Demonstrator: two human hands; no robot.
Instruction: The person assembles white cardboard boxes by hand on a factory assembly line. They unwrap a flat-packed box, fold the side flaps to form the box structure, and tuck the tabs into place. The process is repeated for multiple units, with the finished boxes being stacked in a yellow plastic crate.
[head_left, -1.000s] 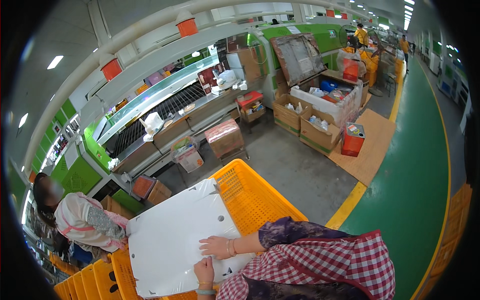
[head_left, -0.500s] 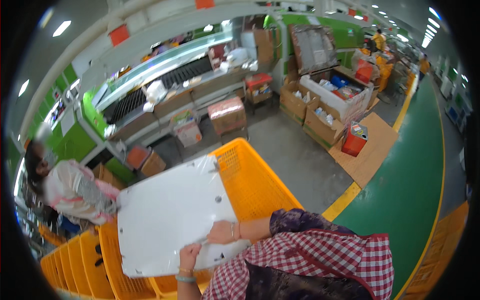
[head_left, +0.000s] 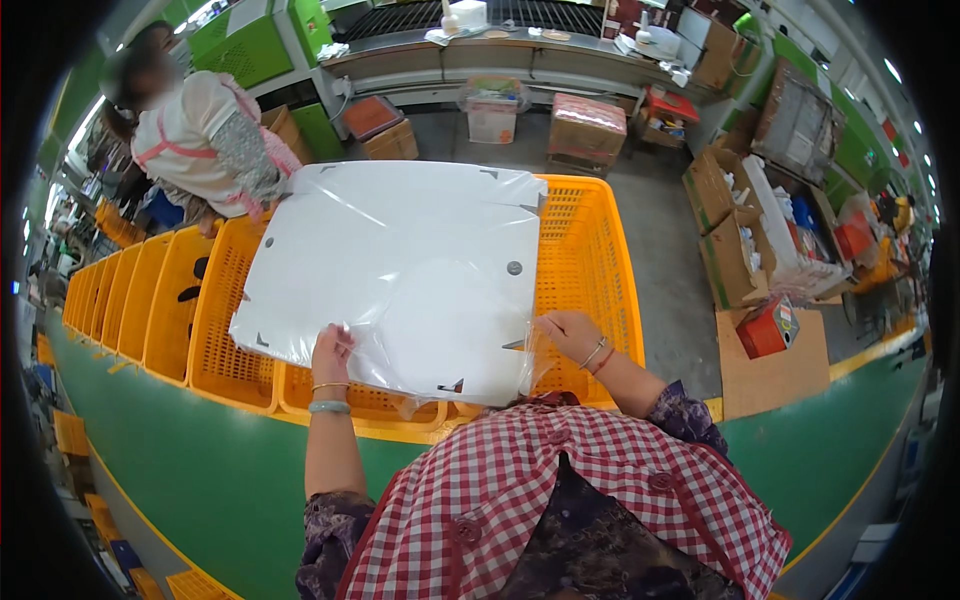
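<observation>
A large white rectangular panel [head_left: 390, 250] with dark marks along its edges lies flat across yellow plastic baskets. Clear plastic film [head_left: 445, 300] covers it and gathers in creases along its near and right edges. My right hand [head_left: 572, 335] is beside the panel's right edge near its close corner, fingers closed in a pinch on the film. At the near edge, left of the middle, my left hand [head_left: 333, 355] has its fingers curled onto the film. The panel's underside and part of the left fingers' contact are hidden.
A yellow basket [head_left: 610, 250] sticks out right of the panel; a row of baskets [head_left: 165, 300] stretches left. A person [head_left: 205, 135] stands at the far left, near the panel's corner. Beyond are cartons [head_left: 587, 130] and a machine bench. A red can [head_left: 768, 330] stands on cardboard at right.
My view has swung, so the panel appears squarer before me. My hands, close together over its near right part before, are now apart at its near and right edges.
</observation>
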